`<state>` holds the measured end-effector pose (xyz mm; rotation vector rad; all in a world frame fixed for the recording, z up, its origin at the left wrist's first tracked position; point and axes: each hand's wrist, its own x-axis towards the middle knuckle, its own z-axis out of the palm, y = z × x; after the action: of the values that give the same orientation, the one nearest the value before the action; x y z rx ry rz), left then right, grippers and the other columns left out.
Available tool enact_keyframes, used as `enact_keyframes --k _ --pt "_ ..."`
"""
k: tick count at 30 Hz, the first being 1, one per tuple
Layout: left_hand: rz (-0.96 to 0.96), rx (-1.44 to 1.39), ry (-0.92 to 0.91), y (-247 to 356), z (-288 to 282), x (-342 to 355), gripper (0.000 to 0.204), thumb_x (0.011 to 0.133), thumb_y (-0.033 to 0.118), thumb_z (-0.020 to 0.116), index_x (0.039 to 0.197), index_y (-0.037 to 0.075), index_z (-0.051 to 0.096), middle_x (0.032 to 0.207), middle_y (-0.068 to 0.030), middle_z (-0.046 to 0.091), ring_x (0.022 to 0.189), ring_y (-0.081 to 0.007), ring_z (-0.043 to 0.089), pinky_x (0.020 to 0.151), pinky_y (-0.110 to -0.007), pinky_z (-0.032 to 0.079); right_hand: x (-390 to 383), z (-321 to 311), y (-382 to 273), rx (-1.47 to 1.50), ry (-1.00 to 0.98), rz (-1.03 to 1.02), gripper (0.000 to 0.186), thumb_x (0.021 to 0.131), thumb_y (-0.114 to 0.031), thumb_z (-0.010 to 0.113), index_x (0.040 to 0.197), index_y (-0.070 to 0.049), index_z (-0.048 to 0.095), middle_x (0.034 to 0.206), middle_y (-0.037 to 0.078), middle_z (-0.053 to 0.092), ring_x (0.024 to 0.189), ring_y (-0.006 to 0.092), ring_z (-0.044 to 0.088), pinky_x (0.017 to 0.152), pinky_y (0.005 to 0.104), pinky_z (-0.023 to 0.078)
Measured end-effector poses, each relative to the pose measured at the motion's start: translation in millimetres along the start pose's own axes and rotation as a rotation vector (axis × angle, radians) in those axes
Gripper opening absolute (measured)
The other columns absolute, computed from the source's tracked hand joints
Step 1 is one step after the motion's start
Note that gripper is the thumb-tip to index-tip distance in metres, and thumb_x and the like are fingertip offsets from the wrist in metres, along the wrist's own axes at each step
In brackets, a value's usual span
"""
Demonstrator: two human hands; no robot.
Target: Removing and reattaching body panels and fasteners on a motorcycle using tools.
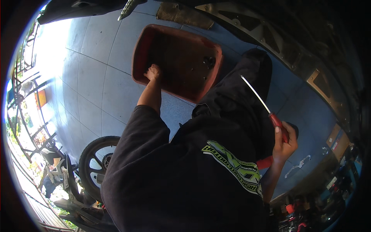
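Note:
My left hand (153,72) reaches forward to the near left side of a worn red plastic tub (140,50). Its fingers are curled over the tub's rim. Inside the tub, toward its right end, lie a few small dark parts (209,62). Off to the right, my right hand (285,142) is closed around the red handle of a screwdriver (276,122). The long metal shaft points up and to the left, its tip free in the air above my dark trouser leg (235,91).
Blue-grey tiles (92,73) cover the floor. A flattened piece of cardboard (185,15) lies beyond the tub. Dark motorcycle parts with a metal plate (322,85) loom at the upper right. A motorcycle wheel (87,162) stands at the lower left, and tools (297,216) crowd the lower right.

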<state>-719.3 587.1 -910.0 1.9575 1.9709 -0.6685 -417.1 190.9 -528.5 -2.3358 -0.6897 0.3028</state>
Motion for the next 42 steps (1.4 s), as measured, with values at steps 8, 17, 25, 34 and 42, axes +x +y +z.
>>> enact_keyframes --k 8,17,25,34,42 --pt "0.191 0.2 -0.051 -19.9 4.2 15.7 0.037 0.096 0.026 0.037 0.119 0.014 0.064 0.119 -0.0111 0.066 0.118 -0.0317 0.058 0.104 -0.054 0.033 -0.2 4.2 -1.3 0.013 -0.036 0.043 0.025 0.086 -0.014 0.072 0.104 0.002 0.066 0.086 0.01 0.068 0.076 0.0155 0.065 0.07 0.0265 0.05" --pt "0.133 0.227 -0.164 -12.4 6.1 6.4 0.038 0.097 0.027 0.037 0.118 0.012 0.064 0.121 -0.0125 0.064 0.116 -0.0319 0.06 0.095 -0.047 0.045 -1.1 2.9 2.5 0.026 -0.032 0.051 0.027 0.085 -0.015 0.073 0.105 0.002 0.066 0.086 0.01 0.068 0.077 0.0155 0.064 0.07 0.027 0.05" --pt "0.203 -0.039 -0.036 -23.1 -6.6 5.3 0.027 0.091 0.017 0.047 0.103 0.006 0.069 0.1 -0.0156 0.069 0.09 -0.0275 0.069 0.078 -0.041 0.055 4.2 9.5 -1.4 0.139 -0.044 0.019 0.027 0.084 -0.015 0.073 0.105 0.002 0.067 0.087 0.01 0.067 0.078 0.0152 0.063 0.072 0.0269 0.05" --pt "0.347 -1.939 -1.102 147.9 -231.9 -202.0 0.014 0.091 0.002 0.057 0.103 -0.004 0.059 0.099 -0.0137 0.064 0.094 -0.0256 0.065 0.085 -0.036 0.055 18.3 28.4 -25.0 0.375 0.037 -0.06 0.03 0.08 -0.014 0.074 0.105 0.001 0.067 0.082 0.007 0.066 0.071 0.0114 0.059 0.066 0.0239 0.048" --pt "0.449 -2.061 -1.291 179.3 -267.3 -230.3 0.01 0.092 0.001 0.057 0.1 -0.005 0.059 0.104 -0.0175 0.062 0.105 -0.0319 0.063 0.093 -0.04 0.055 27.2 15.0 -27.0 0.397 0.153 -0.146 0.027 0.079 -0.01 0.074 0.102 0.002 0.066 0.08 0.006 0.064 0.068 0.0102 0.058 0.06 0.023 0.046"
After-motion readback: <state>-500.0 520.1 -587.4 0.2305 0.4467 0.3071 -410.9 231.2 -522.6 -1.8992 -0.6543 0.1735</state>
